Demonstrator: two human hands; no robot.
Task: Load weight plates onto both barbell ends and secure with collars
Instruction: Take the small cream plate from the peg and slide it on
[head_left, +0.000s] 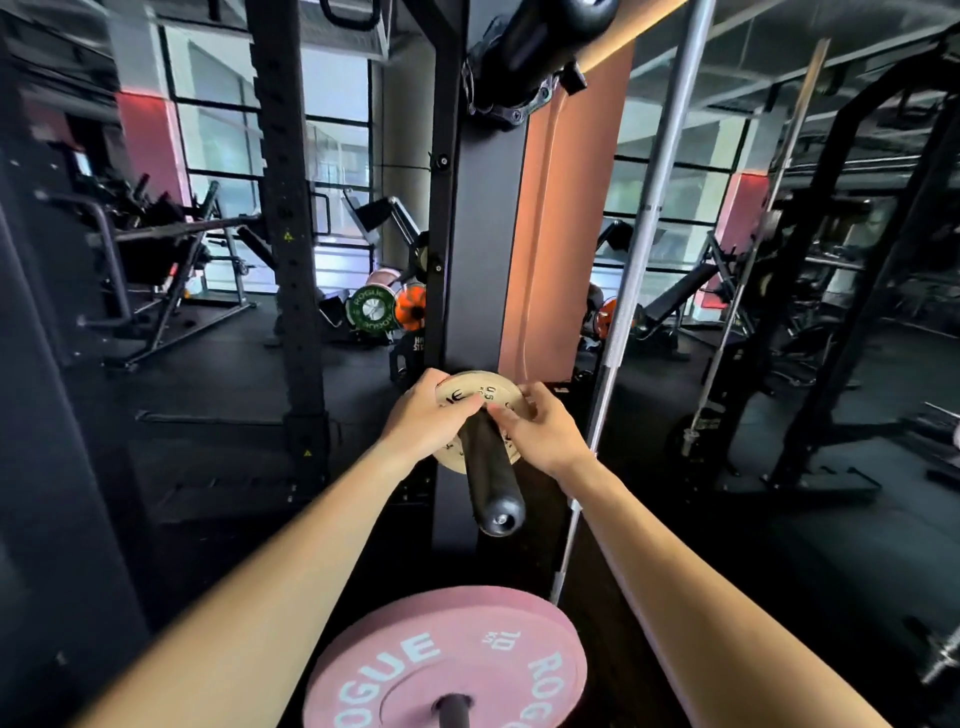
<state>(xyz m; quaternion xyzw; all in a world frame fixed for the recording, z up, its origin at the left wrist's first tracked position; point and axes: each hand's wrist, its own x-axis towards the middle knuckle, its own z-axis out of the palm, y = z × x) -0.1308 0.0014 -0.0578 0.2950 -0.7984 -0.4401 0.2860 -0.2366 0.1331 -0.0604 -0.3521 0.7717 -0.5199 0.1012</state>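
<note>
Step in hand: a small plate is judged to be in the course of being taken from, or seated on, a storage peg on the rack upright; which of the two cannot be told.
Next move: if the plate is being fetched, a straight slide along the peg toward its free end is called for, with both grips kept, before it is carried to a barbell sleeve; no collar is identified in view.
Large pink rubber bumper plate with white lettering (447, 660): well below both hands, nearest the camera, on a dark peg of its own.
Short black cylindrical storage peg (491, 478): passed between the two hands, its capped end below the fingers.
Small tan metal change plate (475, 395): threaded on the peg, behind the fingers, gripped at both edges.
Left hand (428, 415): fingers (457, 402) curled round the plate's left rim, thumb on its face.
Right hand (543, 431): fingers (506, 413) bent, pinching the right edge beside the peg.
</note>
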